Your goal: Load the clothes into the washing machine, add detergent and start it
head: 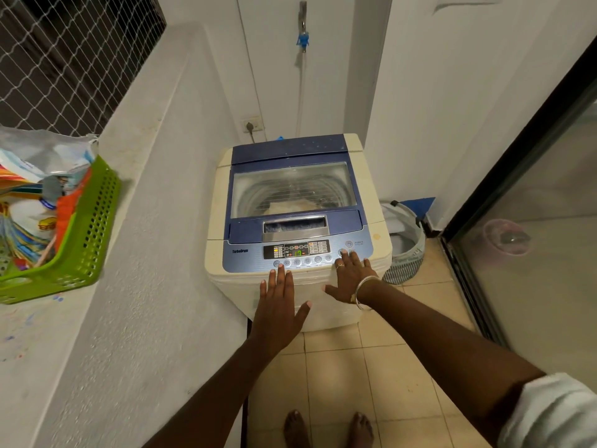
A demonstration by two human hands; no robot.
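Note:
A cream top-loading washing machine (371,221) with a blue lid (290,150) stands against the far wall. The lid is down, and pale clothes (292,206) show through its window. The control panel (297,250) is lit with green digits. My right hand (350,278) lies flat on the machine's front right corner, and one fingertip presses a round button (342,252) at the panel's right end. My left hand (279,310) is spread flat over the front edge, its fingertips just below the row of buttons.
A green plastic basket (80,240) with detergent packets and a plastic bag sits on the white ledge at left. A mesh laundry hamper (405,250) stands on the tiled floor right of the machine. A glass sliding door (523,221) runs along the right. A tap and hose hang above.

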